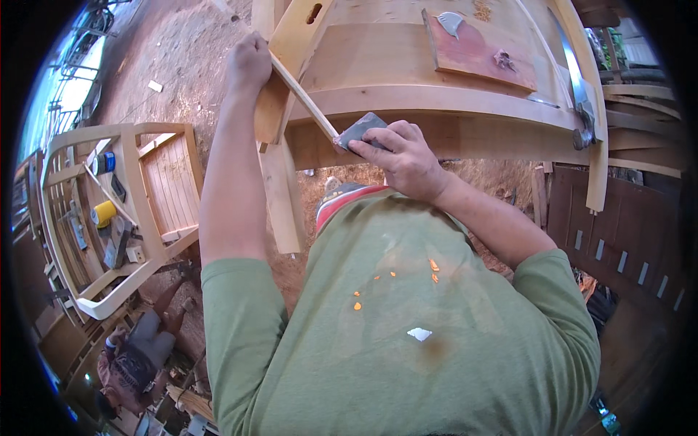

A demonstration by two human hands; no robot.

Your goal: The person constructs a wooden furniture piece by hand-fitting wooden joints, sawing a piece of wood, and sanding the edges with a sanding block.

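Note:
My left hand [249, 65] is closed round a thin wooden strip [309, 105], which slants from the upper left down toward my chest. Between the thumb and fingers of my right hand [408, 160] is a folded grey piece of sandpaper [361, 129]. The sandpaper touches the near end of the strip and hides its tip. Just beyond the strip stands a pale wooden frame piece [280, 94] with an oval slot near its top. Both hands are above the near edge of a wooden workpiece [436, 98].
A reddish board [480, 54] with scraps on it lies on the workpiece. On the right are a saw blade [572, 62] and a hammer head [584, 134]. A wooden frame [142, 196] at left bears a yellow tape roll [103, 214]. Another person [134, 363] sits lower left.

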